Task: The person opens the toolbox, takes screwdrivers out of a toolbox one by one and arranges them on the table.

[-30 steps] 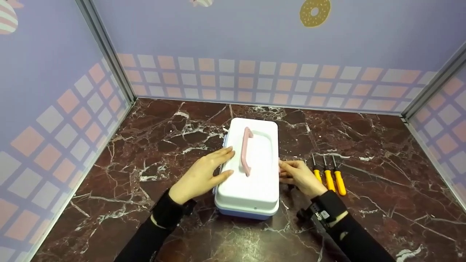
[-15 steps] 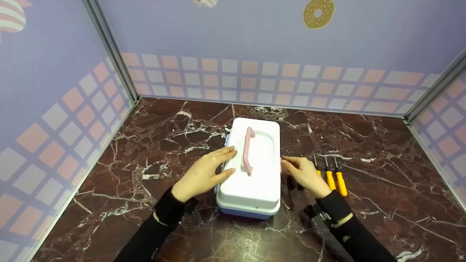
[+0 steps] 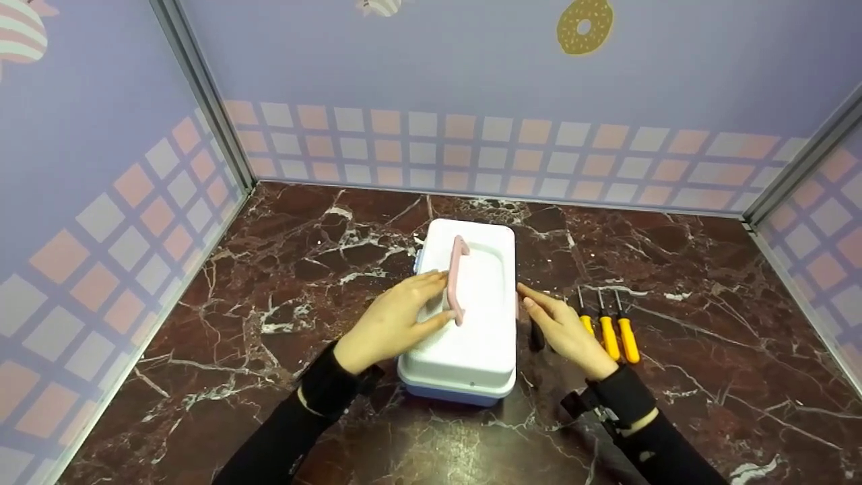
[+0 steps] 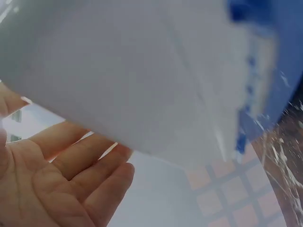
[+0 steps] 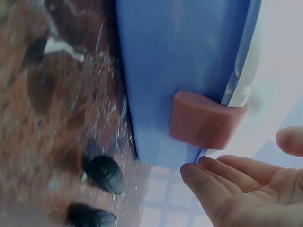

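Note:
A lidded storage box with a white lid point(image 3: 481, 350) and a blue body point(image 5: 156, 85) stands on the table. My left hand point(image 3: 390, 323) reaches over the lid's left side, its fingertips right at the pink carrying handle point(image 3: 454, 279). In the left wrist view, the fingers point(image 4: 90, 161) are loosely extended beside the lid. To the right of the box, my right hand point(image 3: 566, 330) has its fingers extended, nearest to the pink latch point(image 5: 206, 120). That latch lies across the seam of lid and body. The right fingertips point(image 5: 191, 175) are just below the latch in the right wrist view.
Several screwdrivers with yellow handles point(image 3: 628, 340) lie to the right, one partly behind the right hand. Dark handles point(image 3: 537, 335) lie close to the box's right side. Patterned panels point(image 3: 417, 60) enclose the dark marbled table point(image 3: 303, 236).
My left hand has moved right, from the lid's left edge to the carrying handle. The right fingers, earlier bent at the latch, have straightened. The box stays in place.

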A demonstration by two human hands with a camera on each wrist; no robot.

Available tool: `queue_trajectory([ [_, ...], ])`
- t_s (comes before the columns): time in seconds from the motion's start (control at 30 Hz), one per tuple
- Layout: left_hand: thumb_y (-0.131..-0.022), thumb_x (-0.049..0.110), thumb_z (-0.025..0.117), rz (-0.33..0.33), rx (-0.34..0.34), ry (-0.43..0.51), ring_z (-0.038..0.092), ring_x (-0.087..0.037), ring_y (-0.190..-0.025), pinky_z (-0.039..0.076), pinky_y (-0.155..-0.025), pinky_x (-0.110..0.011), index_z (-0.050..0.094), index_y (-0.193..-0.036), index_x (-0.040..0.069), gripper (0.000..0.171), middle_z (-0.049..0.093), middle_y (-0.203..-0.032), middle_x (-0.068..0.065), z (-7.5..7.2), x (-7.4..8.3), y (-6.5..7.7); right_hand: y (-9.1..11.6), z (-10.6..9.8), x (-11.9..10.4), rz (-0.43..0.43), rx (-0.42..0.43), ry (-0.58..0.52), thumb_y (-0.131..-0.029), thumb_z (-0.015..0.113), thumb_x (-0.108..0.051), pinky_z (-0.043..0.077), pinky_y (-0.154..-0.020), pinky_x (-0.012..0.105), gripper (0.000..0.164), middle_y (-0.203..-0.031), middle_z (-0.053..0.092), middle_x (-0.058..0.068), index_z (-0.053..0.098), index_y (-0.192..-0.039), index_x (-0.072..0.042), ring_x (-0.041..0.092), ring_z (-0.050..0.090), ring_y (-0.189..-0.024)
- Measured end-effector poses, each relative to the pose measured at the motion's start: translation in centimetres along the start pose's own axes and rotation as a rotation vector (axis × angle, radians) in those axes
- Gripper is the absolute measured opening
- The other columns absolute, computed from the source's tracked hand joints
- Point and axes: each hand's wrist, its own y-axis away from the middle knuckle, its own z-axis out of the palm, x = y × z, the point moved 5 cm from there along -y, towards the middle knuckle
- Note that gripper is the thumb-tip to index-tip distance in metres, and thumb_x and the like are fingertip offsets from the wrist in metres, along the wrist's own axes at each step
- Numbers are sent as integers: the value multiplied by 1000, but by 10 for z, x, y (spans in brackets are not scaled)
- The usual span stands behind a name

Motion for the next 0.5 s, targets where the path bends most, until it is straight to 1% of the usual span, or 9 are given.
queue_trajectory([
  [0.07,-96,38,62,-6,-18,-12,48,-35,-137,37,-117,-50,52,-140,0,59,48,-147,-21,1,5,1,-1,-1,0,-5,-4,-10,-108,41,-29,40,-114,51,49,-149,47,21,43,-148,-2,37,47,-136],
  [0.13,-96,37,62,3,-39,-20,47,-35,-137,37,-117,-50,48,-142,-3,62,46,-148,-22,3,12,3,-2,-2,0,0,-8,-32,-108,40,-29,53,-96,41,48,-127,63,26,42,-148,-3,35,62,-110],
  [0.17,-96,36,62,11,-49,-25,46,-35,-138,36,-117,-49,45,-143,-4,64,45,-149,-23,3,16,5,-3,-3,1,9,-9,-44,-108,40,-29,54,-84,37,48,-113,66,27,42,-148,-3,32,64,-94],
  [0.2,-95,36,62,18,-63,-27,45,-34,-139,36,-118,-49,43,-145,-4,66,43,-151,-22,4,20,6,-5,-4,2,14,-15,-64,-108,39,-28,55,-83,35,48,-114,65,28,42,-149,-3,31,64,-94],
  [0.27,-95,37,62,39,-89,-33,42,-33,-141,35,-119,-47,39,-147,-4,70,40,-153,-21,7,27,10,-8,-6,5,41,-41,-140,-108,38,-28,55,-86,33,49,-119,62,29,38,-151,-4,32,63,-98],
  [0.3,-95,38,62,49,-104,-38,41,-33,-142,34,-119,-47,37,-148,-4,72,38,-154,-21,8,30,11,-10,-6,6,55,-56,-185,-109,37,-28,56,-93,35,50,-123,60,31,36,-152,-3,35,63,-107],
  [0.33,-95,38,62,58,-120,-45,39,-32,-143,33,-120,-47,35,-150,-3,73,37,-156,-20,10,33,12,-12,-7,7,64,-68,-226,-109,36,-28,50,-106,39,51,-139,51,30,33,-153,-2,37,56,-125],
  [0.4,-96,41,60,76,-147,-64,36,-32,-145,31,-121,-46,33,-151,-2,75,34,-157,-18,13,38,14,-16,-9,9,81,-84,-283,-109,35,-27,31,-120,47,52,-160,28,23,29,-154,0,38,31,-145],
  [0.5,-96,43,59,103,-169,-98,34,-32,-146,29,-122,-45,31,-152,-1,77,33,-158,-17,19,43,15,-22,-12,10,100,-88,-319,-109,33,-26,29,-121,50,53,-160,25,25,26,-154,1,42,30,-145],
])
